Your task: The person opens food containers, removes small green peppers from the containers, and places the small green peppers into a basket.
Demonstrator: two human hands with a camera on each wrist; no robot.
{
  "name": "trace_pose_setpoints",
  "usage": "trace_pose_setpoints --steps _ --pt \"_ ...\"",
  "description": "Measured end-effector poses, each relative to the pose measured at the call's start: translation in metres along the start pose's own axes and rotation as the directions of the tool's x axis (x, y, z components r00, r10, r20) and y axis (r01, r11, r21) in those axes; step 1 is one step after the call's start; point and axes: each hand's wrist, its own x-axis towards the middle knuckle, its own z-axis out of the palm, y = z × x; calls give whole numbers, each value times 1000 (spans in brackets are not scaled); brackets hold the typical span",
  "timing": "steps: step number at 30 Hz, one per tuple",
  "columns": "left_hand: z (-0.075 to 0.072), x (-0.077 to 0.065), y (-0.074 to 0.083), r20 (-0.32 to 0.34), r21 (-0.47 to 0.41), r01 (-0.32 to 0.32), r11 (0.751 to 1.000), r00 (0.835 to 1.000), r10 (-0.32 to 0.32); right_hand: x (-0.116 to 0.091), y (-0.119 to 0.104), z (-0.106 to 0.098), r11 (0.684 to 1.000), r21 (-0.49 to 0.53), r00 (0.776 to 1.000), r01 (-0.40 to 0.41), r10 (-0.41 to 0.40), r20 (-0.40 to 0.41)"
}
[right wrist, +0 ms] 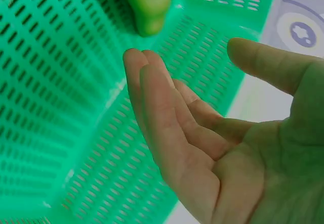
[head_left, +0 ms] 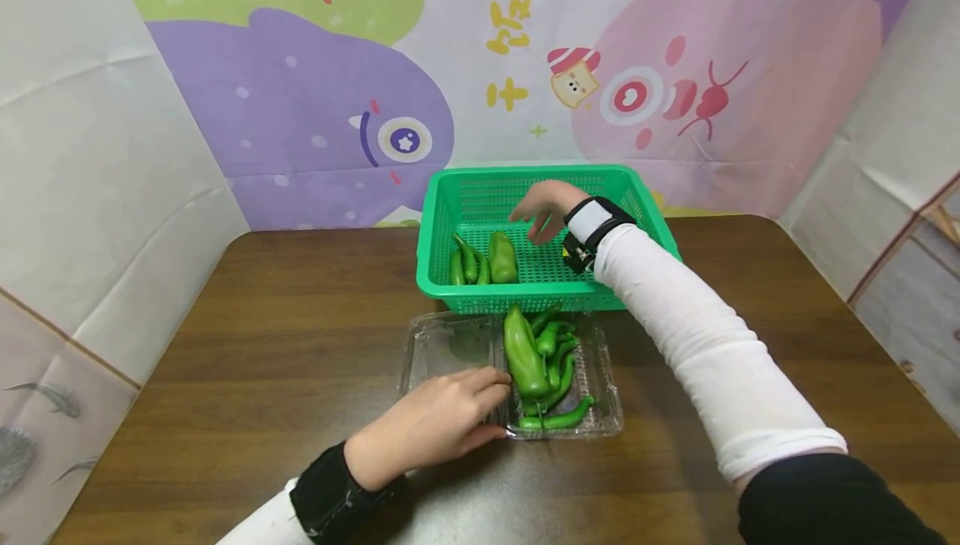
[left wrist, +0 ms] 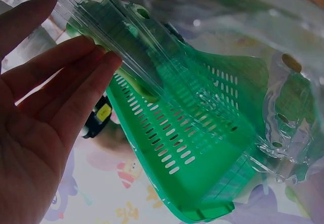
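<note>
My right hand [head_left: 550,205] hangs over the green plastic basket [head_left: 645,195], its fingers loosely bent and holding nothing; the right wrist view shows this hand [right wrist: 202,133] with thumb and fingers apart. Left of it in the basket lie a large green pepper [head_left: 502,257] and several slim green peppers [head_left: 469,262]. My left hand [head_left: 438,412] rests at the hinge side of a clear plastic clamshell box [head_left: 603,412], fingertips touching it. Long fingers of the left hand [left wrist: 45,92] show fairly straight in its wrist view. The box's filled half holds a big green pepper [head_left: 525,353] and several thin ones [head_left: 562,416].
The lid half [head_left: 450,337] of the box lies folded back to the left. The basket stands just behind the box, against a cartoon-printed cloth [head_left: 510,137]. Both are on a brown wooden table [head_left: 285,362], with pale side panels [head_left: 97,137] left and right.
</note>
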Motion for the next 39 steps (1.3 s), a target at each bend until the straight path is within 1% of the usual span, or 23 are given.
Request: trace_pose_setpoints --steps 5,8,13,15,17,22,27,34,39 --pt "0 0 0 -2 7 0 1000 1000 0 -16 0 -11 999 -30 998 35 -36 -49" --pt "-1 0 0 -2 10 -1 1000 1000 1 -24 0 -17 999 -29 995 38 -40 -93" --pt "0 0 0 -4 5 0 1000 1000 0 -37 0 -23 996 -70 975 51 -65 -213" --pt "1 0 0 -5 2 0 1000 1000 0 -43 0 -23 994 -87 966 63 -83 -245" --pt "1 0 0 -5 1 -1 1000 1000 1 -49 1 -22 992 -96 961 79 -101 -256" --pt "1 0 0 -5 6 -1 1000 1000 1 -64 4 -17 983 -106 945 147 -171 -277" --pt "1 0 0 -1 9 0 1000 1000 0 -80 9 -8 961 -159 913 225 -265 -311" --pt "2 0 0 -5 14 -2 1000 1000 2 -99 17 8 934 -242 886 264 -334 -322" --pt "2 0 0 -9 12 -5 1000 1000 5 -112 24 19 902 -315 856 294 -395 -332"
